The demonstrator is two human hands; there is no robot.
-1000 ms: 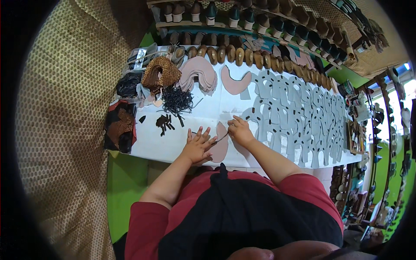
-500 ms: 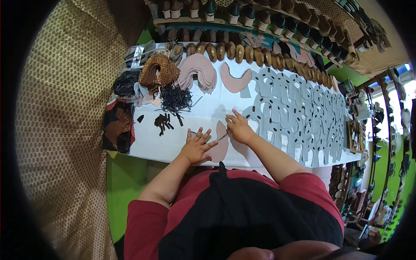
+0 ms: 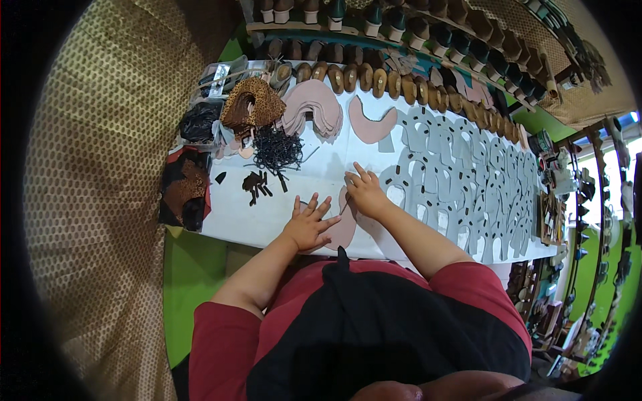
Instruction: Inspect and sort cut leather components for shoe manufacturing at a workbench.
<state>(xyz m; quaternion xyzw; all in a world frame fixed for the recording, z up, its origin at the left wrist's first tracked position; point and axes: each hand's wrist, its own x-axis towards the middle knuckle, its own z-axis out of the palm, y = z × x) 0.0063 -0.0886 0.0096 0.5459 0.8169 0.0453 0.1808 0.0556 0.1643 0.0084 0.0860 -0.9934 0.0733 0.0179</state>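
A curved pink leather-like piece (image 3: pixel 342 231) lies on the white tabletop directly in front of me, partly hidden by both hands. My left hand (image 3: pixel 309 224) rests flat over its left part, fingers spread. My right hand (image 3: pixel 365 194) touches its upper right end, fingers stretched out and slightly apart. A pile of thin black strips (image 3: pixel 277 150) lies beyond my left hand. Nearer are several short dark pieces (image 3: pixel 255 184). Farther off sit a stack of pink curved pieces (image 3: pixel 309 107) and a single pink curved piece (image 3: pixel 369 127).
Grey shoe-upper cutouts (image 3: pixel 461 174), many with small dark tabs, cover the table's right side. Leopard-print pieces (image 3: pixel 249 107) and a black plastic bag (image 3: pixel 199 123) are at the left. A row of brown shoe forms (image 3: pixel 379 83) lines the back, below shelves of heeled shoes (image 3: pixel 373 25).
The view has shifted slightly, so the table appears a little farther right. Both hands stay over the pink piece; the fingers of my right hand look straighter.
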